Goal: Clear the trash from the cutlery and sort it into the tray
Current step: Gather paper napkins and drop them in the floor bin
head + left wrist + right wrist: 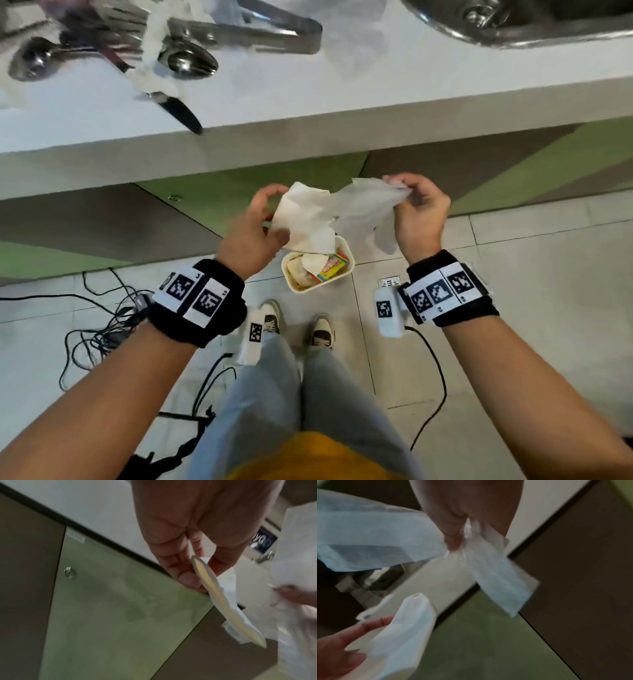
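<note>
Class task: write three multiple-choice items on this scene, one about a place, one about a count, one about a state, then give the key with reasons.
1. Where is the bin?
A. on the counter
B. on the floor under the hands
C. in the sink

2. How many spoons lie on the counter?
A. two
B. four
C. none

3. What is the right hand doing?
A. hanging empty
B. gripping a knife
C. pinching a plastic glove

Key: B, it stands on the tiles; A, two spoon bowls show; C, its fingers pinch the film.

Black wristbands (198, 301) with white square-code tags on both bare forearms, white tagged camera block (388, 313) with black cable, light grey trousers (274, 394), yellow top (308, 455), pale sneakers (322, 330)
</note>
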Available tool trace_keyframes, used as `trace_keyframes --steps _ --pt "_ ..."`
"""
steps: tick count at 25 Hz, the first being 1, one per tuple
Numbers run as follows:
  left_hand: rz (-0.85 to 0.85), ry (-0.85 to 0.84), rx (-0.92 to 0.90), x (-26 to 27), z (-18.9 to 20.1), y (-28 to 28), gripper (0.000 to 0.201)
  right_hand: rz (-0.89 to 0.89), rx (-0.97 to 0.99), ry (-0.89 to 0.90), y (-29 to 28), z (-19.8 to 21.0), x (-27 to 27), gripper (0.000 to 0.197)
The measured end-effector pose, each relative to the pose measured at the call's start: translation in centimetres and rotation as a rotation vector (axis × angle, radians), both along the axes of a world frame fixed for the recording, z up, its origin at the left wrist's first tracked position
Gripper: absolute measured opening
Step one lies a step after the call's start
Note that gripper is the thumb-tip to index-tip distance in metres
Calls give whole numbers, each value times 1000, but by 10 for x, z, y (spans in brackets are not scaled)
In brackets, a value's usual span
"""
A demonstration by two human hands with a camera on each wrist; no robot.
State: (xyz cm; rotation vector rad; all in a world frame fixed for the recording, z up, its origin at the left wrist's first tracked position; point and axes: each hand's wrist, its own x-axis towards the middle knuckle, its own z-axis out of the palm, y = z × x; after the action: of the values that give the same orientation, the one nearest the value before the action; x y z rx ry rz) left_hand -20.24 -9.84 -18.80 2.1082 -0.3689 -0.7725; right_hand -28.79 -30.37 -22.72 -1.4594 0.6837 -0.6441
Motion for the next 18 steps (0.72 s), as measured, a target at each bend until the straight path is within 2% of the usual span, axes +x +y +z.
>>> trace_keyframes --steps 4,5,6,9,11,13,16,18 --pt "-106 -10 176 -10 -83 -14 54 -26 145 186 4 -84 -15 50" --pt "-155 5 233 -6 -137 -31 52 -54 158 225 -6 -133 -13 42" --pt "-171 24 287 -8 -164 -33 50 -63 174 249 -5 -158 -14 37" --pt "-123 70 388 -9 -191 -23 45 -29 193 318 7 -179 -13 33" --pt "-117 122 453 -10 -241 -27 43 -15 245 425 8 -238 -13 41" --pt "-91 155 501 -7 -283 -30 42 45 123 564 15 -291 -10 37" --pt "-128 154 548 -4 -338 -33 41 226 -137 783 26 -354 -4 30" --pt "-163 159 575 -2 -369 -30 39 352 -139 804 31 -381 5 31"
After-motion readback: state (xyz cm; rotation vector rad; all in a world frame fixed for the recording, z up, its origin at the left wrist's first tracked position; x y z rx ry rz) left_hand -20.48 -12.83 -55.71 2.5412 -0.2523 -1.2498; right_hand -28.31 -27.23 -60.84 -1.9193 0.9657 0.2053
